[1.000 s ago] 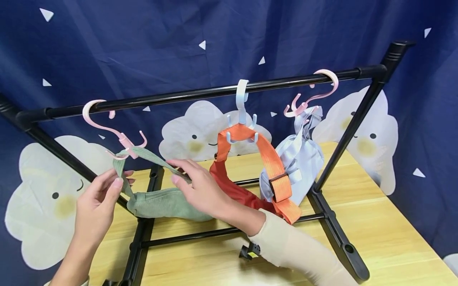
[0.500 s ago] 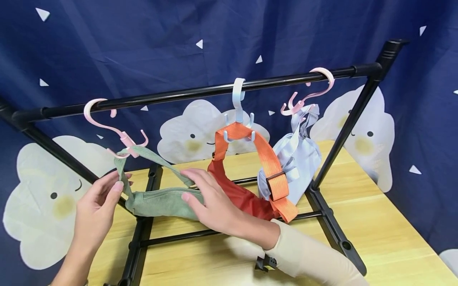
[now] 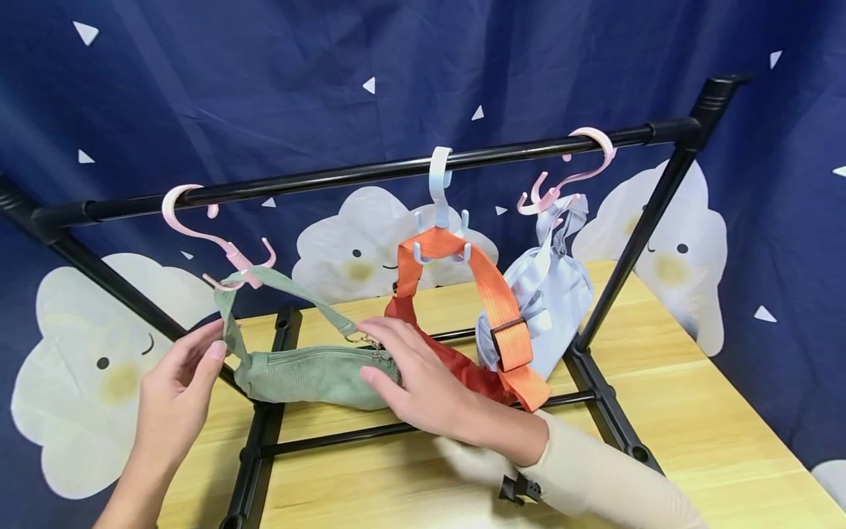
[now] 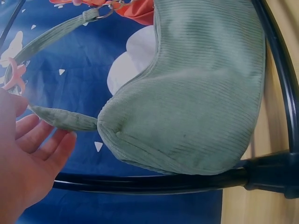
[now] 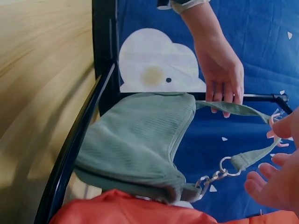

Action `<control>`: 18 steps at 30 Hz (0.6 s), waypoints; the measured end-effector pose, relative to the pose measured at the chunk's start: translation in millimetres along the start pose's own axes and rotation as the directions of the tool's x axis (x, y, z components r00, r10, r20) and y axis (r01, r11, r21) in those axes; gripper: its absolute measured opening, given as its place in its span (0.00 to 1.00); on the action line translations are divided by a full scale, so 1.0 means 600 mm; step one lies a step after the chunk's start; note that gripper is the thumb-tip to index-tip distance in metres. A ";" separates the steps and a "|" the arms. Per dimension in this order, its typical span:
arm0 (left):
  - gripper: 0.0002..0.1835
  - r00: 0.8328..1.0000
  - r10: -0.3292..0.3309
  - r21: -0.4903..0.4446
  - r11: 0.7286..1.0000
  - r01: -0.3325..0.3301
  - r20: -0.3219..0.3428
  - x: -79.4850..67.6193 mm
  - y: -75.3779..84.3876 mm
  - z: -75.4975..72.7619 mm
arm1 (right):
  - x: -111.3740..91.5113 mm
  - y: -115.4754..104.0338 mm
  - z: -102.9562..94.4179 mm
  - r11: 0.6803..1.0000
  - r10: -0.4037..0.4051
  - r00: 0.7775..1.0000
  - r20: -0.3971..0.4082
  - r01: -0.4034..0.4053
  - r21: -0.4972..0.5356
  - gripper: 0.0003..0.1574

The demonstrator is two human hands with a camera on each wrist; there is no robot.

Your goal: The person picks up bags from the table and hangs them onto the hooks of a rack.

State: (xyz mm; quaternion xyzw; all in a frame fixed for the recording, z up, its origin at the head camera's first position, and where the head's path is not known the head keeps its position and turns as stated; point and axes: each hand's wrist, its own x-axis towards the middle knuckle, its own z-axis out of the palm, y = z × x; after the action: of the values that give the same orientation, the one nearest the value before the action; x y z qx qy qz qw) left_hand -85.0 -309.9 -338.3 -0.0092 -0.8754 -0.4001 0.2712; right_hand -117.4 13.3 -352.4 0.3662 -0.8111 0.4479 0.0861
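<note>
A green corduroy shoulder bag (image 3: 311,378) hangs by its strap (image 3: 291,286) from the left pink hook (image 3: 241,266); its body slants low over the wooden table. My left hand (image 3: 177,386) is at the strap's left side. In the left wrist view, that hand's relaxed fingers (image 4: 42,140) touch the strap from behind, without curling round it. My right hand (image 3: 426,378) is spread beside the bag's right end, close to the strap's metal chain (image 5: 212,177). The right wrist view shows its fingers (image 5: 264,175) loosely bent, apart from the strap, holding nothing.
A black rack's top rail (image 3: 330,176) carries the hooks. In the middle, a red bag (image 3: 456,364) hangs by an orange strap (image 3: 499,308) on a blue hook (image 3: 438,187). Right of it, a pale blue bag (image 3: 562,294) hangs from another pink hook (image 3: 598,136). A blue curtain (image 3: 264,88) is behind.
My right hand has let go of the green strap and moved right and slightly down, uncovering the chain. The left hand stays at the strap's left side.
</note>
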 end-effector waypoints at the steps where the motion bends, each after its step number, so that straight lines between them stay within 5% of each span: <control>1: 0.20 1.000 0.003 0.004 1.000 -0.003 0.004 -0.001 -0.001 -0.001 | -0.005 0.000 -0.004 1.000 0.012 1.000 0.013 -0.012 -0.008 0.34; 18: 0.20 0.999 0.045 0.034 0.998 -0.046 0.028 -0.018 -0.012 -0.013 | -0.102 0.001 -0.086 0.993 0.045 0.988 0.146 -0.028 -0.117 0.35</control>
State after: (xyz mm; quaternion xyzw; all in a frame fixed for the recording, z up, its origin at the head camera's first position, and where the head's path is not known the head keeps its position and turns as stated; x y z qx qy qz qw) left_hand -73.8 -318.2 -344.7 -0.0301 -0.8854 -0.3784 0.2684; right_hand -83.4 85.7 -351.3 0.3781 -0.8462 0.3736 0.0383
